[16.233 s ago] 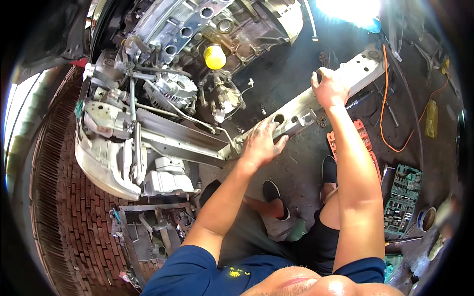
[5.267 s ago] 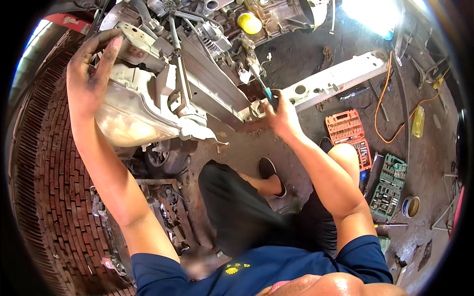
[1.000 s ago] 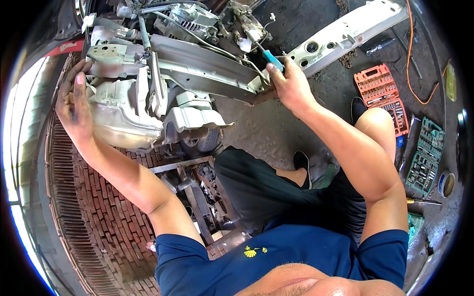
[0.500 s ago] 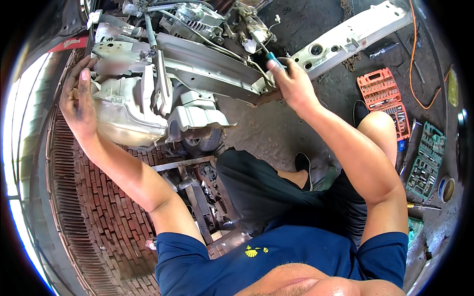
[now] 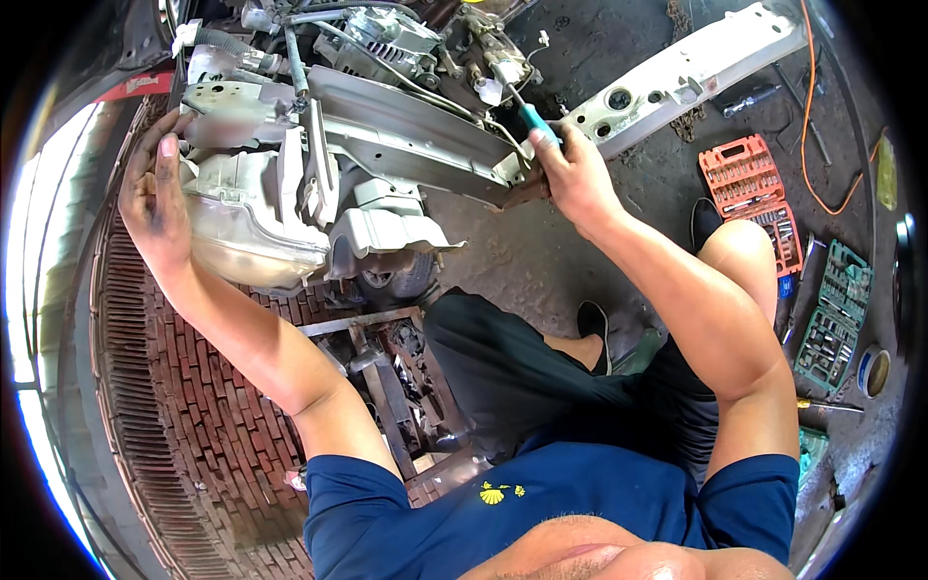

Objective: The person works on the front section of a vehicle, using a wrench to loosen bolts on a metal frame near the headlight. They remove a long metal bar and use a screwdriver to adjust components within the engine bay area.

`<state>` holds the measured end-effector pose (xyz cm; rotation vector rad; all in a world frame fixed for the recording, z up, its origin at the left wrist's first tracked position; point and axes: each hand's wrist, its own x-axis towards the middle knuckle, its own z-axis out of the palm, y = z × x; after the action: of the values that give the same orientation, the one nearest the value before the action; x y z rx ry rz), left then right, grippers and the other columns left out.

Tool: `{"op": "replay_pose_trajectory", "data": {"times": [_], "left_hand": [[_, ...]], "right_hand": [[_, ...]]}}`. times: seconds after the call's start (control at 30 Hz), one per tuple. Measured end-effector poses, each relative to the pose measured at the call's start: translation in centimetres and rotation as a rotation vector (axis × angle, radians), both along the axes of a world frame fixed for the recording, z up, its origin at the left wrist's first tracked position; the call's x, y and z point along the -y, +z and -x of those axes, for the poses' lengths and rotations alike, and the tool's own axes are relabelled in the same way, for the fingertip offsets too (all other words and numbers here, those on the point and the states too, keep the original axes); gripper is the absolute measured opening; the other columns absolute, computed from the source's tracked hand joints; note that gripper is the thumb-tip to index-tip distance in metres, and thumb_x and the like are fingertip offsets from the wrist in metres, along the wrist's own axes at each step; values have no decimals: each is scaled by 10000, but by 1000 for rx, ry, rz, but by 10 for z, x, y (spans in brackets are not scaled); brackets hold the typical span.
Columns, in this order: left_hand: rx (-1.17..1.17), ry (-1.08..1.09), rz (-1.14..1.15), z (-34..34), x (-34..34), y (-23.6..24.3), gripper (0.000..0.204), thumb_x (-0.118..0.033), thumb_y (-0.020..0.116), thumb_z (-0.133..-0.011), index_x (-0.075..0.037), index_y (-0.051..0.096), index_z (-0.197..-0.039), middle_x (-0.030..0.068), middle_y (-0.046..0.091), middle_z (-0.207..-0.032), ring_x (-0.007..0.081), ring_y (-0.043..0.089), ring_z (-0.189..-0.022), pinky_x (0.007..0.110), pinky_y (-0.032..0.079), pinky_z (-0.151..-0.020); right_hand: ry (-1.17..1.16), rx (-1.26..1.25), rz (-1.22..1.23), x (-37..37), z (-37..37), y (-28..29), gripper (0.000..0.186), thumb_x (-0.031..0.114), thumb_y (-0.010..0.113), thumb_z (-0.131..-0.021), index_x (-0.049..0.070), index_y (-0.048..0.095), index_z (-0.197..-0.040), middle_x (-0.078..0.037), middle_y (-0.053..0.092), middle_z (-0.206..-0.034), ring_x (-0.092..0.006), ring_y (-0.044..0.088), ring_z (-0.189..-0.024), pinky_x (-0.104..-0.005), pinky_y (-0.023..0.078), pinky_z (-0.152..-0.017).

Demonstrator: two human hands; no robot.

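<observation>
A screwdriver with a teal handle (image 5: 535,118) slants up from my right hand (image 5: 577,174), whose fingers are wrapped round the handle. Its thin shaft reaches toward a metal engine part (image 5: 505,68), close to a white plastic piece; whether the tip touches is too small to tell. At the far left, my left hand (image 5: 157,203) rests along the outer edge of the headlight (image 5: 256,227), its smudged fingers stretched upward and apart. A grey metal crossbeam (image 5: 406,135) of the car's front lies between my hands.
A pale perforated beam (image 5: 677,72) lies beyond my right hand. An orange socket set (image 5: 744,169) and a green one (image 5: 836,314) lie on the right floor near an orange cord (image 5: 804,116). A metal frame (image 5: 387,387) with loose parts stands beside my left forearm, over red bricks (image 5: 203,406).
My right hand has shifted slightly down and its grip on the screwdriver has turned, so more of the teal handle shows. My left hand stays almost where it was.
</observation>
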<state>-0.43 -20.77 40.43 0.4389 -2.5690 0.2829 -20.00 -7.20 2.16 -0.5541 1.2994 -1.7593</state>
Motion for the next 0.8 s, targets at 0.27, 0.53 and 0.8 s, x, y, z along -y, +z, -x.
{"op": "replay_pose_trajectory", "data": {"times": [0.27,0.53,0.8], "left_hand": [[-38,16,-49,1,2,0,359,-214,612,-1094,74,701,-1290,103,774,-1137,77,656,-930,192,476,-777],[-55,4,-69,-1,1,0,328,-193,626,-1083,61,711,-1273,69,778,-1099,-2,525,-738,164,384,-641],[-82,-7,-113,0,2,-2,338,-206,632,-1085,57,706,-1283,47,782,-1083,-32,445,-660,159,305,-571]], "right_hand": [[-120,-282,-8,0,0,-3,512,393,604,-1086,-53,563,-1334,-101,703,-819,-164,666,-698,-350,539,-656],[-67,-296,-92,-4,-1,9,497,421,607,-1074,-50,620,-1232,-183,723,-890,-289,703,-844,-437,537,-794],[-103,-515,-143,-6,-3,6,412,318,621,-1040,4,592,-1305,-239,721,-993,-408,713,-970,-513,537,-874]]}}
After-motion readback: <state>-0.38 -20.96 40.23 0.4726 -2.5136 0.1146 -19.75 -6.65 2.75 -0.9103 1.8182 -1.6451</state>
